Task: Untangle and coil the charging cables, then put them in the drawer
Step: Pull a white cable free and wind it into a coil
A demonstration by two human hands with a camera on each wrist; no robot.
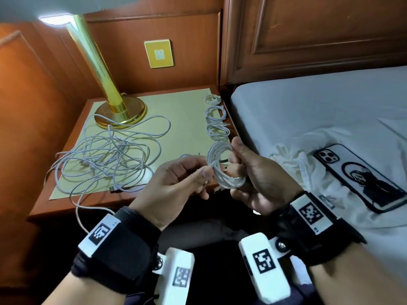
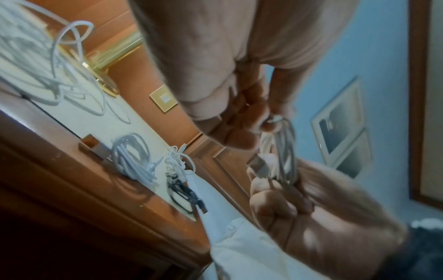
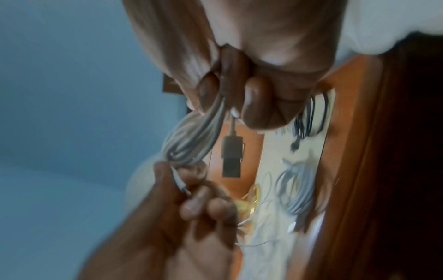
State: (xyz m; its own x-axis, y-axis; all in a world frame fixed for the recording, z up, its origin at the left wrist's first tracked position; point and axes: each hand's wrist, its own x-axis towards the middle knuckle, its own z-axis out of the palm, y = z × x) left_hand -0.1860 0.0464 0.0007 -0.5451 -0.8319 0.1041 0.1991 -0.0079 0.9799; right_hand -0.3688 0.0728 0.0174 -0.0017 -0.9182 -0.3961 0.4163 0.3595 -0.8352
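Black wrist straps [image 1: 119, 245], one on each forearm; white tags with black square-code markings; white camera housings [image 1: 264, 269], screw-fastened.

Bedroom, hotel-style. Bed [image 1: 308, 111] with white sheet; panelled wooden headboard [image 1: 319, 34] behind it; wooden nightstand [image 1: 72, 203] just beside the bed, bearing a brass lamp [image 1: 114, 102]; yellow wall socket plate [image 1: 159, 53] above the nightstand.
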